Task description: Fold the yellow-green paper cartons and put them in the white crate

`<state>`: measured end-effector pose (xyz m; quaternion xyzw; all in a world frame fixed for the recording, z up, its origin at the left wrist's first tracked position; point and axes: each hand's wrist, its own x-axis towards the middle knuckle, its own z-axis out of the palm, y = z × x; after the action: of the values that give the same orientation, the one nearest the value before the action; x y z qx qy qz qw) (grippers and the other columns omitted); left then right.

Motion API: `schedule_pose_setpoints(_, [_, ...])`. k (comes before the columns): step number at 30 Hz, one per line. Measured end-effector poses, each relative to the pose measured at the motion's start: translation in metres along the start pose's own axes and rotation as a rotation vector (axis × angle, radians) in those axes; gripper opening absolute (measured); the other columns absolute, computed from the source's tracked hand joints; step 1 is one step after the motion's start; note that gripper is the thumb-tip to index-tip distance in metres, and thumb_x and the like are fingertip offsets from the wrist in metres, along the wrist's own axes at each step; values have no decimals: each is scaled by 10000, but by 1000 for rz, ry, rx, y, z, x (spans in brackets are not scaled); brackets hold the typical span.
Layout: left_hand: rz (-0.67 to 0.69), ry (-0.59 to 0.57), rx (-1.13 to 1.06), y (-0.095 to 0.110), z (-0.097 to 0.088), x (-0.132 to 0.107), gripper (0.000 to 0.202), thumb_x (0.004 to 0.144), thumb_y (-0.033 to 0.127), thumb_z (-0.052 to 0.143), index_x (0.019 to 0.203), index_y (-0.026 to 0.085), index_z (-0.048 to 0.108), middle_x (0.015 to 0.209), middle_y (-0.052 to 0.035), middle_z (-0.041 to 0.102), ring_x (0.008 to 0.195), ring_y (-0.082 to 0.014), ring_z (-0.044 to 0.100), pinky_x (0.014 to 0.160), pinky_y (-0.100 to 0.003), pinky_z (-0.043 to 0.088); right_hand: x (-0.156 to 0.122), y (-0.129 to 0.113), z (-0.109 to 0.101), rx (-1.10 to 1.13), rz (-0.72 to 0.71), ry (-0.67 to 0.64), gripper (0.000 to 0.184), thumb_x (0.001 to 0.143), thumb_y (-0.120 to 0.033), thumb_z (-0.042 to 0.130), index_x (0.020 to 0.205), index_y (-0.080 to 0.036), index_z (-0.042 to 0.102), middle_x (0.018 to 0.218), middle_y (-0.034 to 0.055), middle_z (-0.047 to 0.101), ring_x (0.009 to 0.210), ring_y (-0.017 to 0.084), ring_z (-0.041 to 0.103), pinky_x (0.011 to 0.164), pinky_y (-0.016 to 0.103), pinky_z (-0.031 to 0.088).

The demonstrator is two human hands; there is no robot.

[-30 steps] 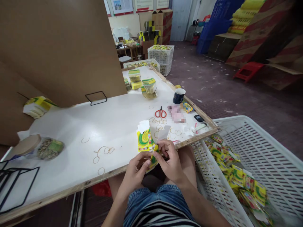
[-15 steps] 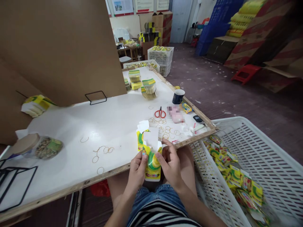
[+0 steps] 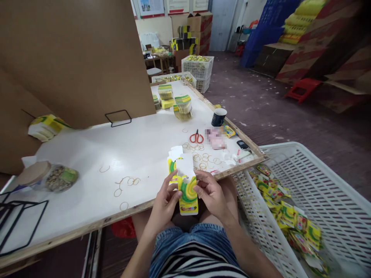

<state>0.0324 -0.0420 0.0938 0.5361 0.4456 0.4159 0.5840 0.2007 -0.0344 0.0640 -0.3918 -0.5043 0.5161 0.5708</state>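
Observation:
Between my two hands is a small yellow and green cardboard box [image 3: 188, 195], held over my lap at the table's front edge. Its white top flap [image 3: 184, 165] stands up, unfolded. My left hand [image 3: 168, 199] pinches the box's left side with thumb and fingers. On the right side, my right hand [image 3: 210, 193] grips it, thumb on the front. Just behind lies another yellow box [image 3: 171, 164] with white flaps, partly covered by the held one. Loose rubber bands [image 3: 203, 158] and red-handled scissors [image 3: 196, 137] lie beyond my right hand.
A white crate [image 3: 278, 227] with filled yellow packets stands at my right. On the table are a dark mug [image 3: 218, 117], stacks of flat boxes [image 3: 183, 106], a jar [image 3: 60, 178] and black wire frames [image 3: 23, 216]. Large cardboard [image 3: 75, 61] rises at the left.
The held box has flattened and straightened, and its side flaps no longer stick out at the top. My left hand's fingers have shifted up along its edge.

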Motion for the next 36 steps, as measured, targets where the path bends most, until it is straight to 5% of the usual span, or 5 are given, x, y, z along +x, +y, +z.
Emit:
schedule_pose_setpoints(10, [-67,-161,-156,-6,-4,-1,296,825,307,679,1017,192,484,887,-58,708,786,-166,671,695,-248,517,5,-10,-11,-170,-4,-151,236,908,-374,556,776,-185,604,735,11,577,704,139,547,658,251,463])
schedule_pose_setpoints(17, [-66,-110,-131,-7,-1,-2,710,851,334,645,1427,256,237,1096,-118,694,926,-213,685,811,-339,541,1,3,-7,-40,41,-17,470,881,-365,604,1311,-245,458,909,36,665,814,174,635,741,299,529])
schedule_pose_setpoints(23, [-25,-37,79,-4,-3,2,391,868,320,606,1236,197,552,1139,-106,686,871,-186,682,756,-284,543,6,-8,-17,-242,-154,-57,327,904,-473,540,945,-217,739,953,83,636,966,227,598,841,352,504])
schedule_pose_setpoints(30, [-2,38,161,-4,5,7,397,866,293,580,1251,200,556,1190,-100,666,828,-167,684,768,-294,561,10,-17,-14,-234,144,-145,369,831,-339,629,1173,-210,574,715,-25,601,632,132,553,576,229,456])
schedule_pose_setpoints(36, [-33,7,146,1,8,8,444,885,324,553,1306,193,507,1206,-118,662,875,-179,688,799,-308,562,16,-14,-12,-367,128,-123,292,819,-249,591,1104,-210,541,535,-96,447,479,97,391,472,198,302])
